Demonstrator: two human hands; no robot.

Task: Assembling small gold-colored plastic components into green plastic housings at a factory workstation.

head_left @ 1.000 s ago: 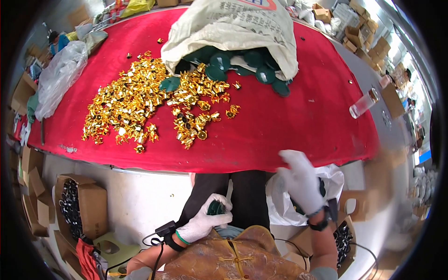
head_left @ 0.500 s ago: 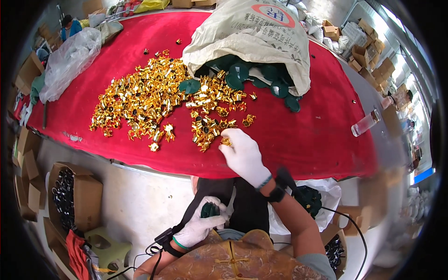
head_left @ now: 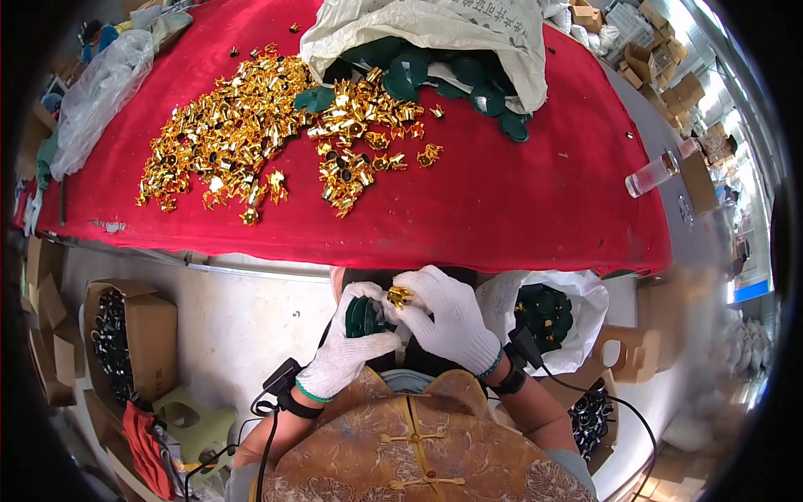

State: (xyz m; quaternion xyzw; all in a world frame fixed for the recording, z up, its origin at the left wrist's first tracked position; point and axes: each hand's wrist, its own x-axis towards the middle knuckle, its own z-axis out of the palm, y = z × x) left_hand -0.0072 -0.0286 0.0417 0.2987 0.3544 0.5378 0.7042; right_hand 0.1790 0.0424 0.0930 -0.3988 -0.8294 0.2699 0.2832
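Close to my body, below the table edge, my left hand (head_left: 339, 358) wraps round several stacked dark green disc-like pieces (head_left: 362, 317). Right beside it, my right hand (head_left: 456, 325) pinches a small shiny gold pronged piece (head_left: 399, 296) between thumb and fingers. The gold piece is next to the green stack; whether they touch I cannot tell. A heap of similar gold pieces (head_left: 230, 125) is spread over the red-covered table (head_left: 502, 209). Behind it, a pale woven sack (head_left: 427, 29) lies with its mouth towards me, green pieces (head_left: 488, 99) spilling out.
On the right, a white plastic bag (head_left: 590, 311) holds green pieces with gold bits on some. A cardboard box (head_left: 156, 335) of black ring-like parts stands at left. A clear tumbler (head_left: 651, 176) lies near the table's right edge. Black cables run from both wrists.
My right hand has come back from the gold heap to my left hand, carrying a gold piece. My left hand has risen slightly with the green stack. The view has tilted downward.
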